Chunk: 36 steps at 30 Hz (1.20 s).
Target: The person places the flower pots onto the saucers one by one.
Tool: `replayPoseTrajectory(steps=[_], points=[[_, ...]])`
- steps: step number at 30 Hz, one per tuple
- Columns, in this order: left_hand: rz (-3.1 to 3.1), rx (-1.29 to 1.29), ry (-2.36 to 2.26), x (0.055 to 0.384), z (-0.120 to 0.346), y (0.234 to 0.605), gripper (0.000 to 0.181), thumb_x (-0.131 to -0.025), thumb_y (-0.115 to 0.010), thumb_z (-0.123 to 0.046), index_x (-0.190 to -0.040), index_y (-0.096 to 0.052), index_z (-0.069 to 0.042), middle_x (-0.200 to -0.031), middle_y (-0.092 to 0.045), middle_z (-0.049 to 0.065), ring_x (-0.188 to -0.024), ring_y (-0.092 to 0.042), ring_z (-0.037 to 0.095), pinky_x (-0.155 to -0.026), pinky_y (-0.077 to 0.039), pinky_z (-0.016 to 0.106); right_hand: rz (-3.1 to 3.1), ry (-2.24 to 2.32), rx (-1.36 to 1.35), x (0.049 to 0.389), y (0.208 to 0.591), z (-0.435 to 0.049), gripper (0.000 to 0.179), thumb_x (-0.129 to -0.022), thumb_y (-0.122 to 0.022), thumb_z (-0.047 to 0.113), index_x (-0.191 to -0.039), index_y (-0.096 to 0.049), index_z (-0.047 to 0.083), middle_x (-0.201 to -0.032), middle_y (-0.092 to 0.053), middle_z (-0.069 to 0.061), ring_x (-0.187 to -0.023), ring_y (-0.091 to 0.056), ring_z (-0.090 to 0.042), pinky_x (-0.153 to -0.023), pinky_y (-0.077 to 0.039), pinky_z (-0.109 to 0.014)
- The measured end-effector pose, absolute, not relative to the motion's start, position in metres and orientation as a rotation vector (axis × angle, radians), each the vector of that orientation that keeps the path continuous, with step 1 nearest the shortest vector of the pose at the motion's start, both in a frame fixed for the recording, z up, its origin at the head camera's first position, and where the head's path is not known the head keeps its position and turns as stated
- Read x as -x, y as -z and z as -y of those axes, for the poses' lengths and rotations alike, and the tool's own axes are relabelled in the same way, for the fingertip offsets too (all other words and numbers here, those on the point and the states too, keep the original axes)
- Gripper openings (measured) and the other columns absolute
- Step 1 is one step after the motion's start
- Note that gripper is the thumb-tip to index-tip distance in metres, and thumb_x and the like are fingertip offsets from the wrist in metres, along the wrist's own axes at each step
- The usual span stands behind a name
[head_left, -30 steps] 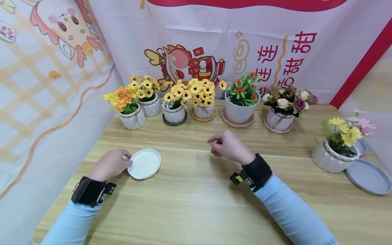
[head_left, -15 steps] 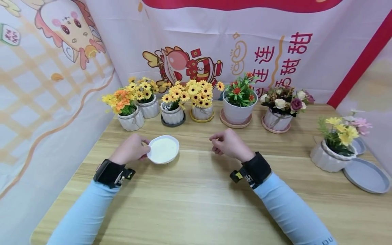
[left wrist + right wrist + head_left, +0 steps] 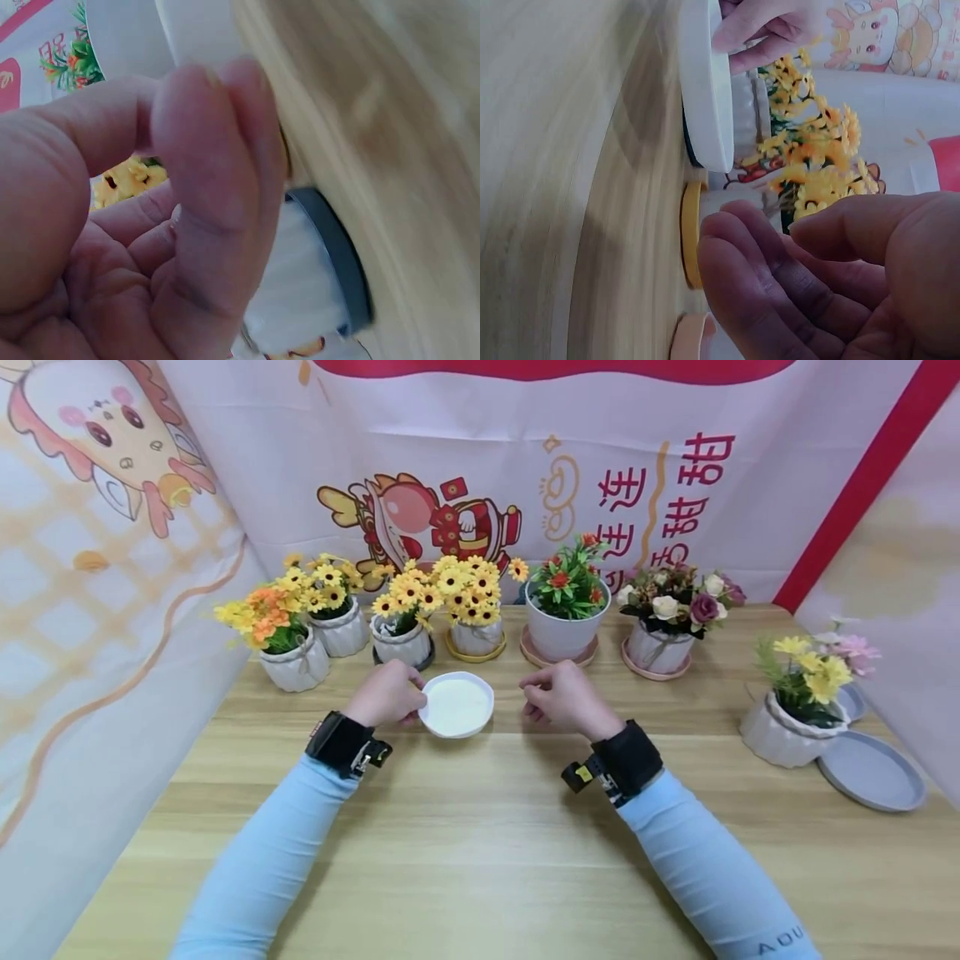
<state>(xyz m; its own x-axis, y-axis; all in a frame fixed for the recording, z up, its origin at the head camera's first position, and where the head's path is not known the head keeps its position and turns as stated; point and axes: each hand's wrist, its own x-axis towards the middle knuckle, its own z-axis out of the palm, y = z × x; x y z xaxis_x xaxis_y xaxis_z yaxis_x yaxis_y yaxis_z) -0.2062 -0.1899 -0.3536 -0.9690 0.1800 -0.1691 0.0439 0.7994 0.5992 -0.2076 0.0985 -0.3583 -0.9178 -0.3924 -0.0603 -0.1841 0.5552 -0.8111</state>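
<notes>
Pale wood table; printed cloth hung behind and at the left. Left hand: thumb and fingers pinching the left rim of a white saucer. White saucer held level or nearly so above the wood, between the two hands, in front of the pots. Right hand: near the saucer's other side, apart from it; fingers loosely curled, gripping nothing.

Back row, left to right: orange-yellow pot, directly on the wood; two sunflower pots, the second on a dark saucer; another on a yellow saucer; red-flower pot and rose pot, each on a pink saucer. Far right: yellow-and-pink pot, just beside a grey plate. Black wristbands, light blue sleeves.
</notes>
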Motion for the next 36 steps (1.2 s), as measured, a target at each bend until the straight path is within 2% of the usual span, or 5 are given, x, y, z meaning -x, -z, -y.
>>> replayPoseTrajectory(steps=[7, 15, 21, 31, 36], points=[[-2.731, -0.17, -0.884, 0.209, 0.185, 0.358, 0.019, -0.083, -0.062, 0.0, -0.101, -0.068, 0.003, -0.062, -0.066, 0.007, -0.057, -0.067, 0.023, -0.049, -0.054, 0.026, -2.668, 1.177, 0.483, 0.212, 0.365, -0.094, 0.028, -0.099, -0.055, 0.009, -0.119, -0.068, -0.006, -0.077, -0.072, -0.01, -0.07, -0.07, -0.023, -0.059, -0.057, -0.028], [-2.733, -0.195, -0.834, 0.212, 0.196, 0.36, 0.014, -0.083, -0.062, 0.001, -0.095, -0.068, 0.002, -0.058, -0.065, 0.006, -0.049, -0.063, 0.016, -0.046, -0.052, 0.023, -2.634, 1.126, 0.458, 0.214, 0.358, -0.067, 0.028, -0.099, -0.056, 0.011, -0.118, -0.069, -0.004, -0.079, -0.072, -0.011, -0.072, -0.071, -0.023, -0.063, -0.058, -0.028], [-2.688, -0.176, -0.803, 0.214, 0.206, 0.363, 0.012, -0.086, -0.062, 0.001, -0.097, -0.067, 0.003, -0.059, -0.064, 0.007, -0.048, -0.062, 0.016, -0.046, -0.052, 0.022, -2.586, 1.119, 0.389, 0.219, 0.365, -0.04, 0.027, -0.097, -0.056, 0.01, -0.118, -0.069, -0.002, -0.075, -0.072, -0.008, -0.069, -0.07, -0.02, -0.058, -0.056, -0.025], [-2.642, -0.114, -0.813, 0.214, 0.203, 0.368, 0.004, -0.089, -0.064, -0.001, -0.092, -0.066, 0.0, -0.061, -0.065, 0.009, -0.049, -0.061, 0.017, -0.047, -0.054, 0.026, -2.479, 1.146, 0.338, 0.218, 0.382, -0.033, 0.032, -0.095, -0.06, 0.009, -0.125, -0.064, -0.001, -0.071, -0.071, -0.011, -0.063, -0.069, -0.021, -0.056, -0.059, -0.031], [-2.635, -0.1, -0.826, 0.216, 0.204, 0.371, 0.006, -0.089, -0.066, -0.002, -0.095, -0.066, 0.0, -0.063, -0.064, 0.01, -0.049, -0.06, 0.017, -0.046, -0.054, 0.026, -2.449, 1.147, 0.34, 0.218, 0.386, -0.027, 0.032, -0.094, -0.061, 0.007, -0.125, -0.064, 0.0, -0.07, -0.069, -0.011, -0.06, -0.068, -0.02, -0.054, -0.059, -0.031]])
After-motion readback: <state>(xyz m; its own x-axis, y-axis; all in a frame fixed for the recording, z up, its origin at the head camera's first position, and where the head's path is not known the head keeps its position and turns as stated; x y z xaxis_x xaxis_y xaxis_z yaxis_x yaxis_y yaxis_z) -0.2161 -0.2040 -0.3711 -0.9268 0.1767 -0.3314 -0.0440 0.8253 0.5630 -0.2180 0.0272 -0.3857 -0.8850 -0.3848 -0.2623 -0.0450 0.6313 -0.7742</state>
